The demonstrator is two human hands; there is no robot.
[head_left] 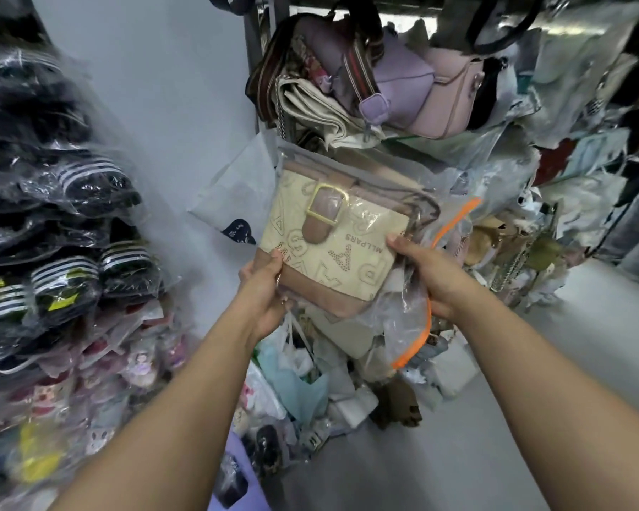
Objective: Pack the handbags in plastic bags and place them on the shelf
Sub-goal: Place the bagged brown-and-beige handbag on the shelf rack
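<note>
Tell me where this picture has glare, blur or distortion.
Head view: glare streaks the plastic bag over the handbag and the wrapped slippers at left; wide-angle distortion bends the edges and stretches both forearms; the lower-left corner is blurred, while the handbag's lettering reads sharp.

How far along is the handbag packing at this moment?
Done: the beige handbag sits inside a clear plastic bag. In hand: left hand and right hand grip it before the shelf. Left: shelving it; the lilac handbag above looks unbagged.
</note>
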